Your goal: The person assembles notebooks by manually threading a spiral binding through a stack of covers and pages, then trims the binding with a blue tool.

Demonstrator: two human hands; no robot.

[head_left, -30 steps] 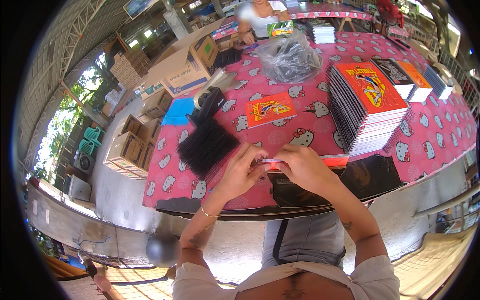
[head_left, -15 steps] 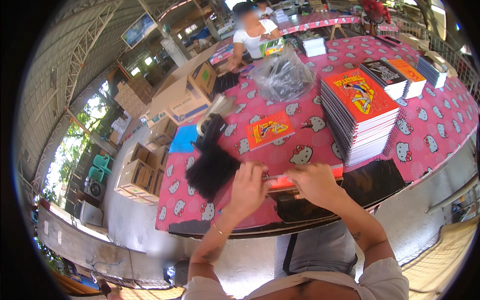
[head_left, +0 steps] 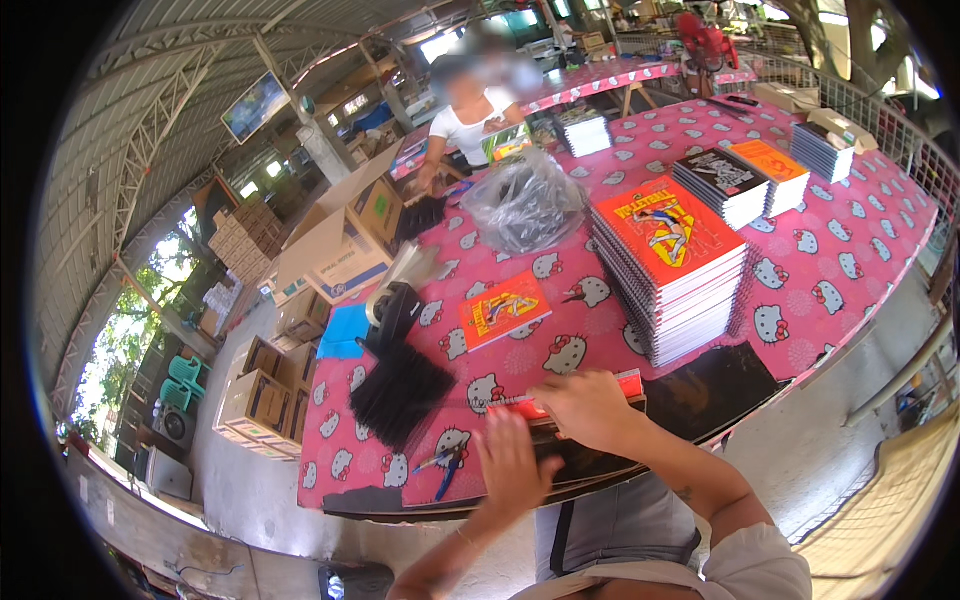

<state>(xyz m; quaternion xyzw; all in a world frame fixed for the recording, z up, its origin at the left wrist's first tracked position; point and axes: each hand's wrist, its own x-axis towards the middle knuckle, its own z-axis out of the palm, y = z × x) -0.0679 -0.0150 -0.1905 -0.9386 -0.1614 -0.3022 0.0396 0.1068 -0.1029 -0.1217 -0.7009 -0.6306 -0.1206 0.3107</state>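
A red-covered notebook (head_left: pixel 628 384) stands nearly edge-on at the table's near side, in front of me. My right hand (head_left: pixel 592 408) is closed over its upper edge, fingers on the cover. My left hand (head_left: pixel 512 468) is beside the notebook's left end, thumb spread from the fingers; it holds nothing that I can see. Just left of that hand lie some pens (head_left: pixel 445 472). Farther left rests a pile of black bristle-like strands (head_left: pixel 402 395). An orange-red spiral notebook (head_left: pixel 505 310) lies flat on the table beyond my hands.
A tall stack of spiral notebooks (head_left: pixel 668 270) stands to the right. Behind it are a black-covered stack (head_left: pixel 722 180) and an orange-covered stack (head_left: pixel 775 172). A clear plastic bag (head_left: pixel 525 205), a black tape dispenser (head_left: pixel 397 315) and an open carton (head_left: pixel 350 240) stand farther off. A person (head_left: pixel 470 125) works across the table.
My left hand has come off the notebook and moved down toward me, its fingers spreading. My right hand stays on the notebook. The view has shifted, and the pens now show.
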